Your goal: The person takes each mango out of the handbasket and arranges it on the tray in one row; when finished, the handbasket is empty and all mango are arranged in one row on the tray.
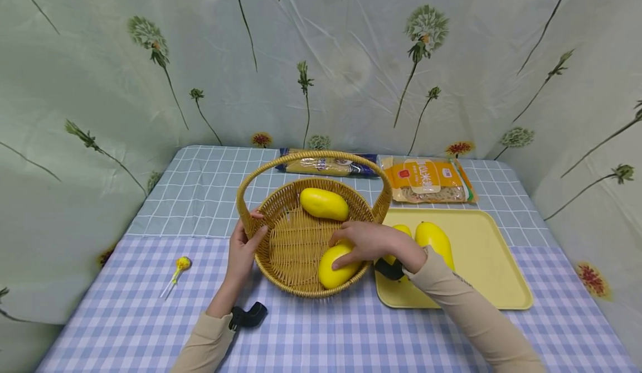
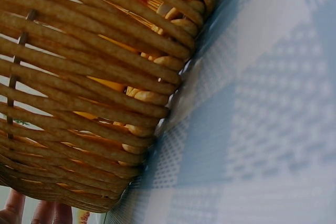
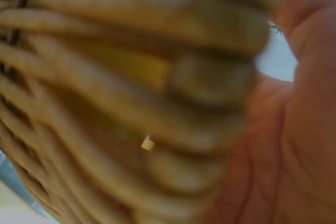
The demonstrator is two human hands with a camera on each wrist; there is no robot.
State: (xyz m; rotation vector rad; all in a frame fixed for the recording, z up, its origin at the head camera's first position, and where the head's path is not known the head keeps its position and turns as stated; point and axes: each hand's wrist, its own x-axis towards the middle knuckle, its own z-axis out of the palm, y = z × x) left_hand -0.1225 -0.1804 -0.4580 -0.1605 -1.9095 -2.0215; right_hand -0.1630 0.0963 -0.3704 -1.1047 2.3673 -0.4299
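A round wicker basket (image 1: 293, 245) with a tall arched handle stands mid-table. My left hand (image 1: 241, 253) grips its left side, thumb over the rim; in the left wrist view fingertips (image 2: 44, 213) show beyond the wicker wall. Inside the basket, at the near right, my right hand (image 1: 368, 242) holds a yellow mango (image 1: 332, 271) from above. Another mango (image 1: 324, 204) lies at the basket's back. In the right wrist view the palm (image 3: 294, 145) is beside the blurred wicker rim, and the held mango is mostly hidden.
To the right, a yellow tray (image 1: 481, 256) bears a mango (image 1: 435, 240) and another yellow fruit (image 1: 403, 229), partly behind my right arm. Behind stand a blue-ended pasta packet (image 1: 321, 165) and an orange noodle bag (image 1: 428, 180). A yellow lollipop (image 1: 183, 263) lies at left.
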